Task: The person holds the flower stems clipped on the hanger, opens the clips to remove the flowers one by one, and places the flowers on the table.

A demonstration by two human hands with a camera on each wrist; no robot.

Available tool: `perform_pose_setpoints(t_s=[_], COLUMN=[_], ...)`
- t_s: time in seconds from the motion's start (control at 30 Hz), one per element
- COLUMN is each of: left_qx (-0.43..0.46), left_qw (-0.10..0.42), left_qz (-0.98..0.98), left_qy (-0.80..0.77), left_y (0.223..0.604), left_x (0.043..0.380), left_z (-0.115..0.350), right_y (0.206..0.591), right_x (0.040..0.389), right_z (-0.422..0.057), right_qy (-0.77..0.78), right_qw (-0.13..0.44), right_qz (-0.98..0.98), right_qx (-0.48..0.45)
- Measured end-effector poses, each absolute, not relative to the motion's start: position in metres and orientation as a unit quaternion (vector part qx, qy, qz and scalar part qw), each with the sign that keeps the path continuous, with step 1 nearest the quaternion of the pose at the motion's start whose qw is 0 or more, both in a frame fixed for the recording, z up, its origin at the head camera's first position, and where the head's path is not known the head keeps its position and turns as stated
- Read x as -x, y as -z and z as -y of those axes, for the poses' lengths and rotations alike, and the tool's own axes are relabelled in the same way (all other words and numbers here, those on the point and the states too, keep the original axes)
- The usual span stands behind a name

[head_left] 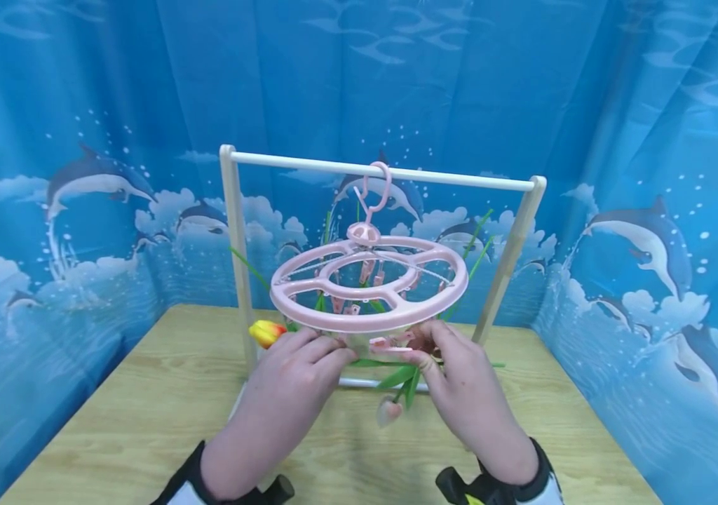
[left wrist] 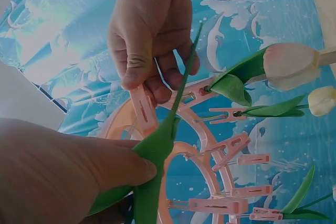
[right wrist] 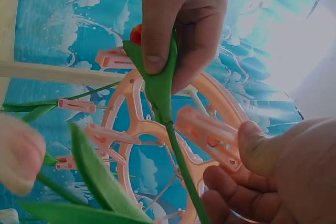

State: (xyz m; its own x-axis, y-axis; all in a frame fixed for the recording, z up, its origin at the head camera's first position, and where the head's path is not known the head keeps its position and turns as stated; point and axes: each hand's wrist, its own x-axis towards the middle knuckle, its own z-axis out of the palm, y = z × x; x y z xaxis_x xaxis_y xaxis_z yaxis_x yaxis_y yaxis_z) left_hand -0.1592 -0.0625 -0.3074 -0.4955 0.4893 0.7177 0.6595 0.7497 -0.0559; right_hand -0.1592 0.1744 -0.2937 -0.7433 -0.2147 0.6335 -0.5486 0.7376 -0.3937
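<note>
A yellow-and-red tulip (head_left: 266,333) lies sideways beneath the round pink clip hanger (head_left: 359,322), its bloom left of my left hand (head_left: 299,372). In the right wrist view, the left thumb and fingers pinch its green leaves (right wrist: 160,90) and stem near the bloom. My right hand (head_left: 469,382) pinches a pink clothespin (right wrist: 210,137) that hangs from the hanger's rim. The stem passes close beside this clothespin; whether it lies between the clothespin's jaws I cannot tell. Other tulips hang upside down from clothespins, among them a pale pink one (head_left: 389,412) between the hands.
A wooden stand's top bar (head_left: 308,164) carries the hanger by its hook (head_left: 385,184). The stand's posts rise on both sides, the right post (head_left: 510,259) behind the right hand. Several more clothespins (left wrist: 218,204) dangle below the ring. Underneath is a wood-grain table (head_left: 163,400); blue dolphin-print curtains surround it.
</note>
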Motion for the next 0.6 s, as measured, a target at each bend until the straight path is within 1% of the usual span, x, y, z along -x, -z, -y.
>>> perform_pose_setpoints(t_s=[0.1,0.2,0.33,0.43,0.5,0.6], left_qx=[0.330,0.329,0.332,0.330,0.326,0.320], left_qw=[0.362,0.356,0.360,0.362,0.362,0.365], left_qz=[0.865,0.868,0.863,0.862,0.864,0.865], left_qy=[0.107,0.111,0.121,0.127,0.128,0.128], left_y=[0.308,0.307,0.304,0.301,0.299,0.297], left_x=[0.159,0.158,0.157,0.155,0.155,0.154], left_z=[0.062,0.062,0.063,0.066,0.068,0.072], right_y=[0.293,0.294,0.293,0.291,0.289,0.283], right_x=[0.160,0.161,0.159,0.155,0.151,0.144], right_z=[-0.174,-0.174,-0.178,-0.183,-0.187,-0.192], right_qy=[-0.300,-0.291,-0.251,-0.202,-0.164,-0.119], right_qw=[0.261,0.267,0.296,0.335,0.362,0.382], right_qz=[0.892,0.890,0.888,0.884,0.881,0.885], right_qx=[-0.215,-0.228,-0.247,-0.258,-0.256,-0.240])
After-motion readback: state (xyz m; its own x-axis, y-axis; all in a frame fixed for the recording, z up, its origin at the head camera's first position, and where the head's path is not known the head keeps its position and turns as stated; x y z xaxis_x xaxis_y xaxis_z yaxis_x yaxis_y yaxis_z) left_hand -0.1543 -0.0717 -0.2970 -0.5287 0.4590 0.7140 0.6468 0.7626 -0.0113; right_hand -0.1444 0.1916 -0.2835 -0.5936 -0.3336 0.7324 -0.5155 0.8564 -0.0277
